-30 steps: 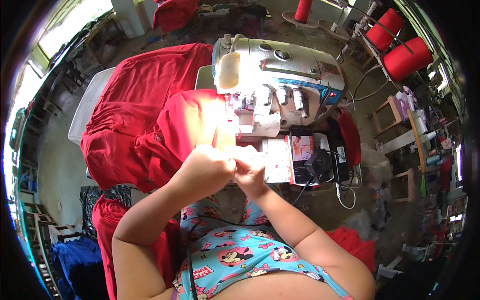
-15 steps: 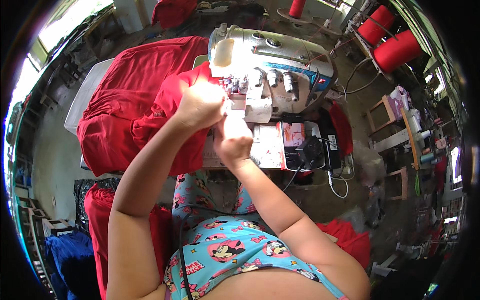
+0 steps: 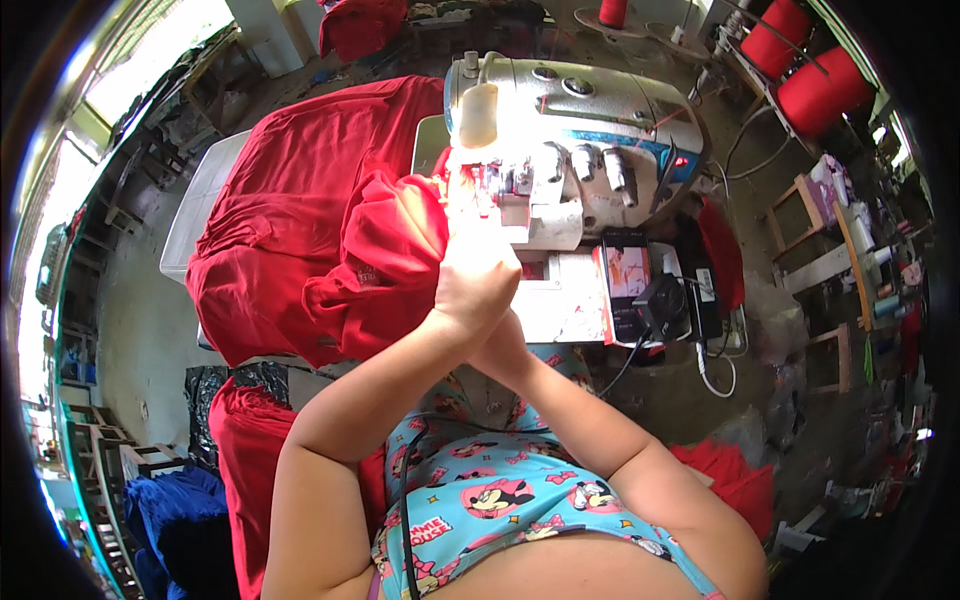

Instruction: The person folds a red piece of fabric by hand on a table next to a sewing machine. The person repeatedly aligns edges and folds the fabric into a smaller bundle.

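A silver and blue sewing machine [image 3: 620, 110] stands ahead of me, its lamp flooding the needle area with glare. My left hand [image 3: 480, 275] is closed just in front of the needle area, on the edge of the bunched red cloth [image 3: 395, 235]; glare washes out its fingertips. Crossed beneath it is my right hand [image 3: 497, 335], only its wrist side showing and its fingers hidden. The red cloth spreads leftward from the machine over a pile of red fabric [image 3: 310, 150].
Right of my hands, a box with a printed picture [image 3: 627, 270] and a black adapter [image 3: 662, 303] with cables sit on the machine table. Large red thread cones [image 3: 825, 90] stand at the far right. Blue cloth [image 3: 178, 515] lies low at the left, beside more red fabric [image 3: 250, 450].
My left hand has come toward me and right, now overlapping my right hand. The bunched red cloth has shifted near the machine. The whole view has swung slightly.
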{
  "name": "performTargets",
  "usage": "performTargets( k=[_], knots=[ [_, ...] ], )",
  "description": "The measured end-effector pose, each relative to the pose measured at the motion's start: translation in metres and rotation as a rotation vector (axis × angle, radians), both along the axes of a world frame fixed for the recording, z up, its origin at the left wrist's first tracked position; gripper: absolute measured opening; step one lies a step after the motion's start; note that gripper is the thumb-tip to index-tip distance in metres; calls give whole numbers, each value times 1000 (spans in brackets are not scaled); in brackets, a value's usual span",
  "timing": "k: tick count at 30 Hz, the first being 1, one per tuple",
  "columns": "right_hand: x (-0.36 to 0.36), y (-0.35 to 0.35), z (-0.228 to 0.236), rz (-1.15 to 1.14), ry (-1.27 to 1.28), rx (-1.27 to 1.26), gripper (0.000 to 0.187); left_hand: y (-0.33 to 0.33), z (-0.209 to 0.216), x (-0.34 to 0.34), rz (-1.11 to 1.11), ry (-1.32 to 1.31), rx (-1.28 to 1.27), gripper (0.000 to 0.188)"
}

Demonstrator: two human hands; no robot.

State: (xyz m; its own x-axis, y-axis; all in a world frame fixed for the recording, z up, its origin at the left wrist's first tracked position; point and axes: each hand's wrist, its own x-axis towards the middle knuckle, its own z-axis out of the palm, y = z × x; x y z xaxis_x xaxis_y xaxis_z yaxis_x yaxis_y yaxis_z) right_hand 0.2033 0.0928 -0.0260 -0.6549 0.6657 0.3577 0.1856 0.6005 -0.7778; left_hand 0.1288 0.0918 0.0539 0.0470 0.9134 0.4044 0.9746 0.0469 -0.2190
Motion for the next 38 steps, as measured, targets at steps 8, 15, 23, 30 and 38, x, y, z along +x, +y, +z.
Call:
performTargets(
  k=[8,15,23,30,38],
  knots=[
    [25,13,6,-183,10,268,53,-19,31,-86,79,-557,196,21],
    [40,32,21,-267,39,185,51,-90,-9,-78,-62,-921,-213,27],
    [40,29,41,-200,114,133,38,-39,93,-146,-348,-287,288,19],
    [53,26,61,-29,75,217,29,-42,113,-137,-488,-416,-299,11],
    [-10,3,120,548,-1180,412,26,-78,145,-102,-454,70,-398,14]
  ],
)
